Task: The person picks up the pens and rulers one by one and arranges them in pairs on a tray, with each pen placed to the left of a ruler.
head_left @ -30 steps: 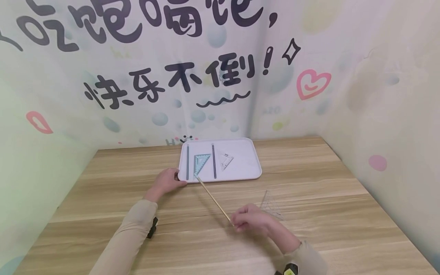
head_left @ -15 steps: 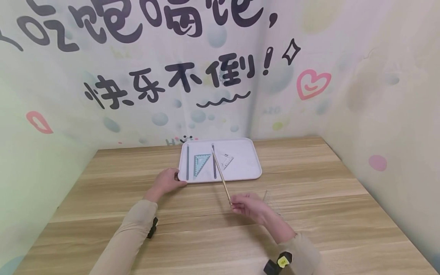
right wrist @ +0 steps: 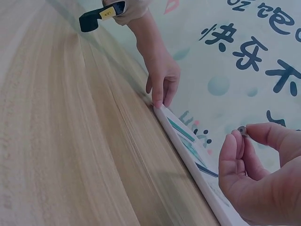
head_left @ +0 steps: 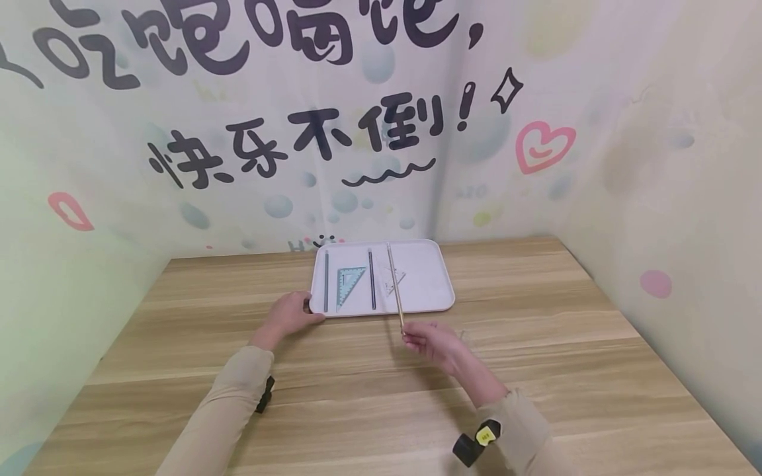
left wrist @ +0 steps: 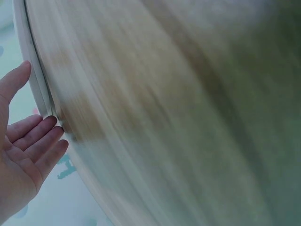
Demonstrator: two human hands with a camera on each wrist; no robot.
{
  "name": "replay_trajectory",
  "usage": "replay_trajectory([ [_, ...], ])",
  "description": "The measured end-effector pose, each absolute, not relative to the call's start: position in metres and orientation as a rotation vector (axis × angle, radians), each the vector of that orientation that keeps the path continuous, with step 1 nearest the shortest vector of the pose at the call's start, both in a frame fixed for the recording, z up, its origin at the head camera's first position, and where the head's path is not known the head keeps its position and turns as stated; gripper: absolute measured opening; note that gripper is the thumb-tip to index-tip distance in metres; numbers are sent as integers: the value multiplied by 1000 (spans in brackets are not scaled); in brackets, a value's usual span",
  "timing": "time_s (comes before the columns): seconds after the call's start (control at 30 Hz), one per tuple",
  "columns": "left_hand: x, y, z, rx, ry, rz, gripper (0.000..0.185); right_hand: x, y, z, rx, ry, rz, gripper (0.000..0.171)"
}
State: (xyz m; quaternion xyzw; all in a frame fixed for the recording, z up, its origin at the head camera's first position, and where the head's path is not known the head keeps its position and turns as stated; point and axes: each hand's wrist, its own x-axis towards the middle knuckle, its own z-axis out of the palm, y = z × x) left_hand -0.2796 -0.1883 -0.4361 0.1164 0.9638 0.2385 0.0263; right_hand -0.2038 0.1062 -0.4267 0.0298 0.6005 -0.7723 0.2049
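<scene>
Since a moment ago my right hand [head_left: 430,338] has swung the thin stick [head_left: 394,287] over the tray [head_left: 437,291], pinching its near end; rulers already lie inside, the stick not yet. Left-wrist view: my left hand [left wrist: 26,150] rests flat-fingered against the tray's rim. Right-wrist view: fingertips [right wrist: 242,136] pinch the stick's end.

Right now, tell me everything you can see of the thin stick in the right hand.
The stick is a long, thin, straight rod, pale tan, wood by its look. The right hand pinches its near end in the fingertips. It reaches away over the white tray's near rim and crosses the clear set square; whether they touch is unclear.
</scene>
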Motion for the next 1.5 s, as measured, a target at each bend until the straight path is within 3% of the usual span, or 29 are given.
replay_trajectory([
  [0.7,-281,-190,-441,372,2999,747,30,-250,106,-425,364,1812,-2202,5],
  [1.27,-280,-191,-441,401,3006,771,29,-275,105,-426,526,2016,-2101,14],
  [1.5,-280,-190,-441,398,3009,768,28,-285,109,-427,601,2096,-2040,4],
])
